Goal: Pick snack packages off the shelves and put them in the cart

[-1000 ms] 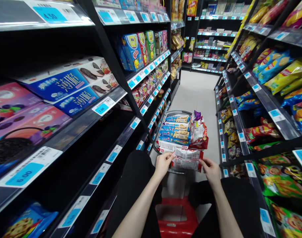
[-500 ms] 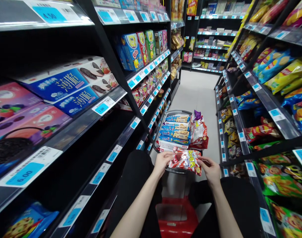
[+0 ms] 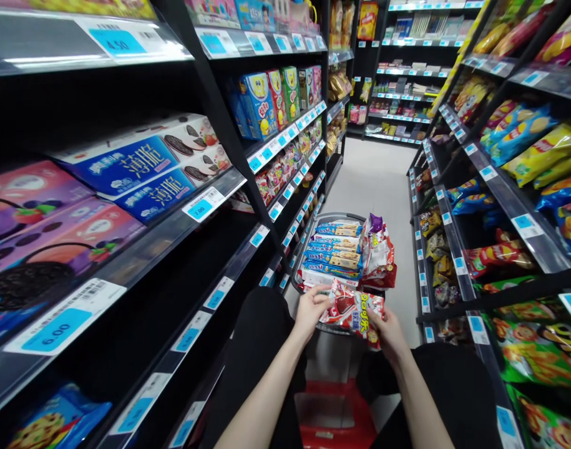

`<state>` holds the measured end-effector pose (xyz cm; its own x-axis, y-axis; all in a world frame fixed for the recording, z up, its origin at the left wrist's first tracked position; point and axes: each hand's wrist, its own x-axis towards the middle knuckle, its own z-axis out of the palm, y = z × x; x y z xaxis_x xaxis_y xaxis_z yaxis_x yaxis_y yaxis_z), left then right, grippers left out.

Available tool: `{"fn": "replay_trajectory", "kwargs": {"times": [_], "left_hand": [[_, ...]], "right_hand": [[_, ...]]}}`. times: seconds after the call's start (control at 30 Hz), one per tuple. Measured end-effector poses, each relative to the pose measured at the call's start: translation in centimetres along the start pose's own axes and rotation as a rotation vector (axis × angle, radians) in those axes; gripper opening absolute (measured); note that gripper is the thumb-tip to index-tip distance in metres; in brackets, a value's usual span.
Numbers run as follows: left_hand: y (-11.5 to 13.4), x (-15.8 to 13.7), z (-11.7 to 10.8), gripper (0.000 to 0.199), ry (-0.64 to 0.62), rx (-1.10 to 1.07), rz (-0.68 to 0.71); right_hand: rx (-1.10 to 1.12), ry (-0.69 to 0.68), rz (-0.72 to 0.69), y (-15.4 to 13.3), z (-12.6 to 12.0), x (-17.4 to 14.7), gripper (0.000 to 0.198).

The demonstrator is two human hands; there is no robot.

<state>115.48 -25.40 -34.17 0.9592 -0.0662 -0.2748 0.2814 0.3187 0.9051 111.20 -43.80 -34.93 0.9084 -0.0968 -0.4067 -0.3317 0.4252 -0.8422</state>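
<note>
Between my two hands is a red and white candy bag [image 3: 348,307] with yellow lettering. My left hand [image 3: 309,313] pinches its left end, and my right hand [image 3: 389,333] grips the right end. Just beyond the bag sits a dark-rimmed basket [image 3: 298,265] on the floor. Blue biscuit packs [image 3: 334,257] lie in rows in it. On its right side, red snack bags [image 3: 379,255] are piled, with a small purple packet [image 3: 375,222] on top. The candy bag covers the near part of the basket.
A red stool [image 3: 336,411] stands between my black-clothed legs. Shelves with biscuit boxes [image 3: 126,165] and price tags run along the left. Shelves of chip bags [image 3: 545,146] line the right. The pale aisle floor [image 3: 369,178] leads to a back shelf [image 3: 400,93].
My right hand has shifted its hold further onto the candy bag, and the bag's right end has tipped down slightly. The view has moved a little.
</note>
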Motion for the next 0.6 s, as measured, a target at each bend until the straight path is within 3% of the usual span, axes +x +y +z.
{"fn": "replay_trajectory", "kwargs": {"times": [0.1,0.17,0.27,0.37,0.47,0.53,0.6], "left_hand": [[0.5,-0.3,0.4,0.043,-0.053,-0.024,0.005],[0.6,-0.3,0.5,0.044,-0.079,-0.079,-0.015],[0.1,0.0,0.6,0.045,-0.082,-0.119,-0.06],[-0.4,-0.1,0.8,0.035,-0.012,-0.011,-0.07],[1.1,-0.5,0.0,0.027,-0.003,0.096,-0.034],[3.7,-0.7,-2.1,0.026,0.03,0.154,0.047],[7.2,-0.3,-5.6,0.028,0.172,0.251,0.177]], "right_hand": [[-0.042,0.01,0.002,-0.9,0.2,-0.3,0.046],[-0.199,0.094,-0.108,-3.4,-0.1,-0.1,0.046],[-0.637,0.273,-0.384,-10.3,-0.5,1.7,0.042],[-1.102,0.504,-0.597,-18.3,0.2,6.1,0.036],[-1.516,0.615,-0.554,-22.9,1.8,12.0,0.029],[-1.666,0.589,-0.448,-23.3,2.7,15.8,0.029],[-1.727,0.549,-0.364,-22.1,3.1,19.0,0.028]]}}
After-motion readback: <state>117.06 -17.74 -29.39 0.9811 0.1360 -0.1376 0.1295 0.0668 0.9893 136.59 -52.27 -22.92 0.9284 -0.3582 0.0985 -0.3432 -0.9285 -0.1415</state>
